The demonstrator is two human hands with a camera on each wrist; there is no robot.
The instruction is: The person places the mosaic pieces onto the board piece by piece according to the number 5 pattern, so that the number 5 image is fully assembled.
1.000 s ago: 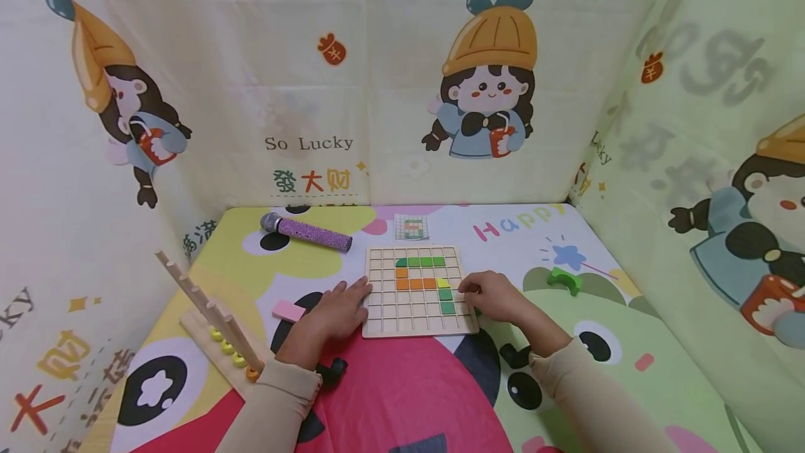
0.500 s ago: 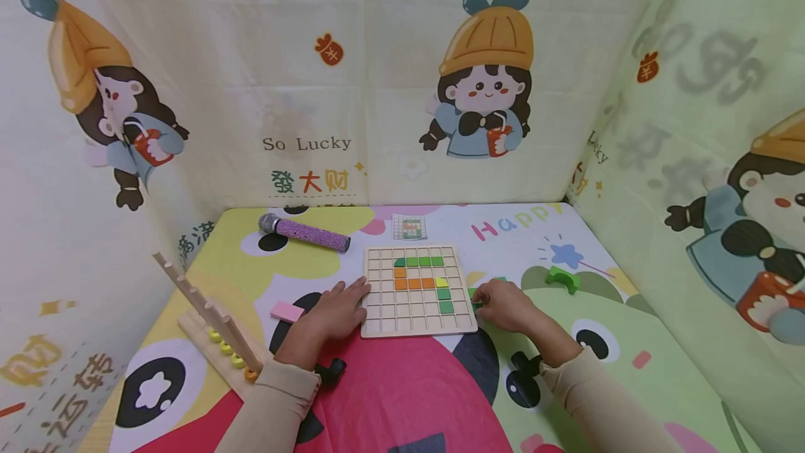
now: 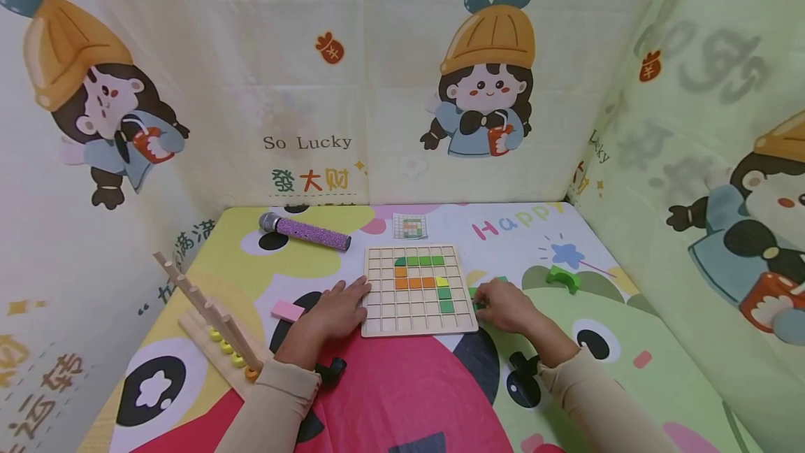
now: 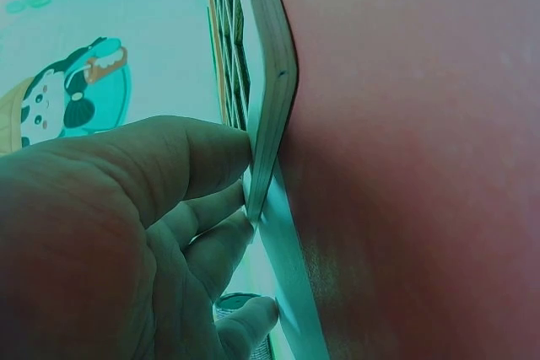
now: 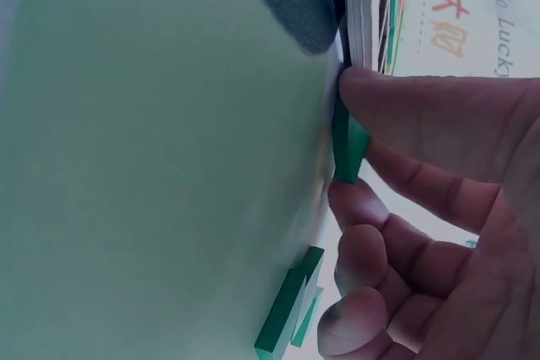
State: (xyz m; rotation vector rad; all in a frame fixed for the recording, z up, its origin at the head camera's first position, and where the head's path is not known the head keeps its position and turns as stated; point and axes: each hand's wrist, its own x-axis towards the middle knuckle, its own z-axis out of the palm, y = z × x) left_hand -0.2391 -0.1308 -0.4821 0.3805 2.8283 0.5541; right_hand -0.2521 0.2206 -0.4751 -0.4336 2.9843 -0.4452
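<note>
A wooden grid board (image 3: 418, 329) lies mid-table, with orange tiles (image 3: 411, 284), light green tiles (image 3: 424, 261), a yellow tile (image 3: 442, 282) and darker green tiles (image 3: 446, 307) in its cells. My left hand (image 3: 338, 310) rests at the board's left side, fingers extended; the left wrist view shows its thumb and fingertips touching the board's edge (image 4: 274, 99). To the right of the board, my right hand (image 3: 506, 306) pinches a green tile (image 5: 348, 137) between thumb and fingers, low by the table. More green tiles (image 5: 287, 309) lie close to that hand.
A small pattern card (image 3: 411, 227) lies behind the board. At back left is a purple glittery microphone (image 3: 308, 232). A pink block (image 3: 288, 310) and a wooden peg stand (image 3: 216, 331) with yellow rings are on the left. A green arch block (image 3: 564, 279) sits at right.
My right hand has drawn back from the board's right edge, moving slightly right to the green tiles beside it. My left hand has stayed at the board's left side.
</note>
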